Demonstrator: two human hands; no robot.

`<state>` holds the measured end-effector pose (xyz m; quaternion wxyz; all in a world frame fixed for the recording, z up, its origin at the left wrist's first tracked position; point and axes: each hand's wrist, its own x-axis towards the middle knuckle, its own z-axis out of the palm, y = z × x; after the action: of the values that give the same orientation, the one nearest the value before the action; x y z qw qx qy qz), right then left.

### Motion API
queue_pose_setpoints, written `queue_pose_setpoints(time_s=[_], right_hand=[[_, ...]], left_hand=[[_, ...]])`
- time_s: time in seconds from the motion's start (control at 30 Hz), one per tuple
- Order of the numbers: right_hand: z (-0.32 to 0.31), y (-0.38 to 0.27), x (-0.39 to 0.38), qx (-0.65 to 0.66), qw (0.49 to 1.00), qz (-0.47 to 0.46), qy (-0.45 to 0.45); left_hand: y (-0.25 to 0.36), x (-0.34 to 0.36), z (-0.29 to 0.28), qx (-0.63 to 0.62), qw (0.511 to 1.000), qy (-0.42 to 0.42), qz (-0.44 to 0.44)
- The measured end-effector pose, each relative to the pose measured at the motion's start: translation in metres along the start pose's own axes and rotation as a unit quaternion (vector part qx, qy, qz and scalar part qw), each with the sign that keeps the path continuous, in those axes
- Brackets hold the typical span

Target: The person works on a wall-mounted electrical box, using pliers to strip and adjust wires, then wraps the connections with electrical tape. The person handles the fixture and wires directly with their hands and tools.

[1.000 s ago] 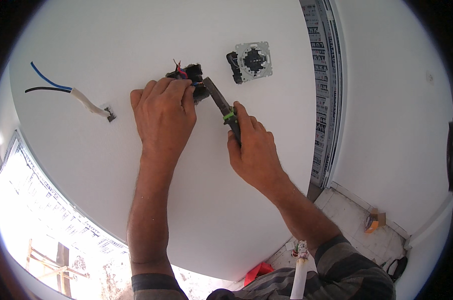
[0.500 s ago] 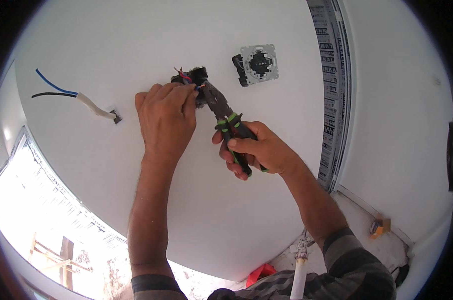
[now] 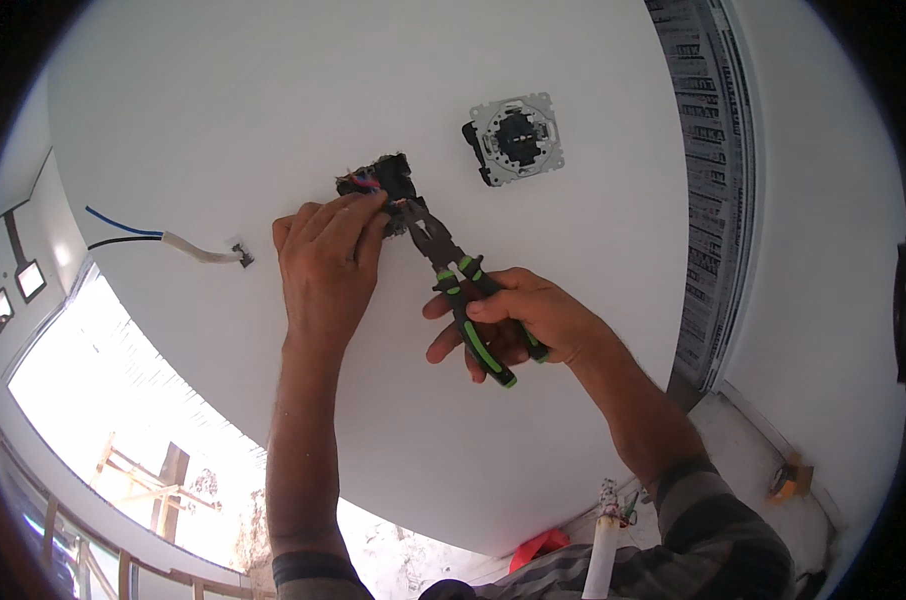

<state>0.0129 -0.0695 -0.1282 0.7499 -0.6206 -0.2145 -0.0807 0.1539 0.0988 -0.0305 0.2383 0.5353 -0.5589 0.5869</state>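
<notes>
My left hand [image 3: 323, 262] is closed at a black wall box [image 3: 397, 172], thumb and fingers pinching thin wires whose ends are partly hidden. Red and blue wires [image 3: 361, 184] show above the fingertips inside the box. In my right hand [image 3: 538, 318] are combination pliers [image 3: 435, 245] with black and green handles. Their handles are spread, and some of my fingers are stretched away from the lower grip. The plier jaws sit at the box's lower right edge, just beside the left fingertips, near a small reddish wire end.
Up to the right, a socket insert [image 3: 518, 138] with a metal frame is on the white wall. A white cable [image 3: 198, 250] with blue and black cores sticks out at left. A film-covered frame [image 3: 708, 180] stands at right; an orange roll [image 3: 791, 480] lies on the floor.
The plier handles have spread wider and my right fingers have loosened around them. A gap shows between the jaws. My left hand stays at the box; the whole view has shifted slightly.
</notes>
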Motion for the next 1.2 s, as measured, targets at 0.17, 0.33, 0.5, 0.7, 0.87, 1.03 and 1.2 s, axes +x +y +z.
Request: queue_pose_setpoints(time_s=[0.17, 0.33, 0.5, 0.7, 0.87, 1.03, 1.2], right_hand=[[0.000, 0.009, 0.004, 0.117, 0.991, -0.027, -0.063], [0.004, 0.010, 0.012, 0.150, 0.979, -0.044, -0.127], [-0.008, 0.017, 0.027, 0.209, 0.959, -0.069, -0.176], [0.003, 0.029, 0.035, 0.227, 0.963, -0.061, -0.128], [0.017, 0.032, 0.037, 0.223, 0.968, -0.065, -0.096], [0.030, 0.057, 0.054, 0.304, 0.941, -0.100, -0.110], [0.033, 0.064, 0.062, 0.351, 0.924, -0.106, -0.105]], left_hand=[[0.006, -0.008, -0.004, -0.019, 0.998, 0.023, -0.048], [0.051, -0.034, -0.036, -0.048, 0.978, 0.006, -0.204], [0.080, -0.056, -0.033, -0.172, 0.923, -0.008, -0.344], [0.082, -0.065, -0.034, -0.153, 0.924, -0.032, -0.350], [0.075, -0.067, -0.036, -0.162, 0.923, -0.026, -0.349], [0.072, -0.070, -0.041, -0.188, 0.906, -0.012, -0.378], [0.078, -0.071, -0.041, -0.223, 0.882, -0.011, -0.414]])
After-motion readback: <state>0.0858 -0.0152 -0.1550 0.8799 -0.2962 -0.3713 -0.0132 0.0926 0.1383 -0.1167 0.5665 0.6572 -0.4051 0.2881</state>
